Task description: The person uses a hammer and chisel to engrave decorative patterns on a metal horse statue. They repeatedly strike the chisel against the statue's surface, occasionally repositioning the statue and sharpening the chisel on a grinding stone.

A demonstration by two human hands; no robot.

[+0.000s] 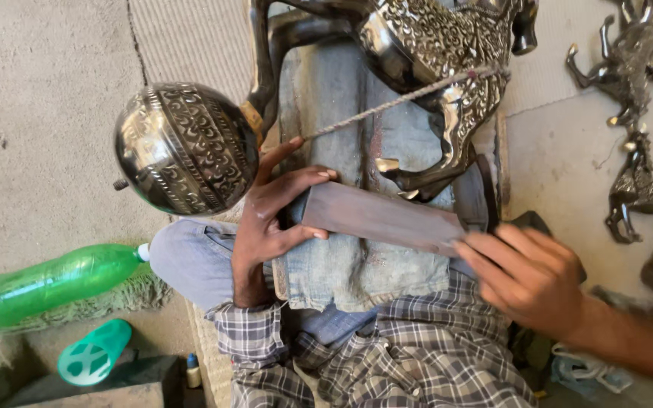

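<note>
Right now I see a flat, dark brownish slab (383, 219), something like a sharpening stone or a metal strip, lying across the lap in the middle of the frame, on a folded piece of blue denim cloth (357, 264). My left hand (270, 219) grasps its left end, thumb below and fingers curled over the top edge, which seems to steady the slab against the cloth. My right hand (527, 276) covers the right end; it is blurred, so I cannot tell whether it grips the slab or only presses on it, though the fingers look bent over it.

Just above the slab, an embossed metal horse figure (432, 68) rests on the same cloth, one hoof almost touching the slab's upper edge. A twisted cord (402, 98) runs from near my left fingers up to the horse's body, apparently tying it in place. An embossed metal ball (183, 147) sits at the upper left, joined to the figure by a dark curved piece.

At the lower left lie a green plastic bottle (47, 283) and a green lid-like piece (92, 353). More small horse figures (640, 121) stand at the right edge, partly cut off. The horse's head is out of frame.
</note>
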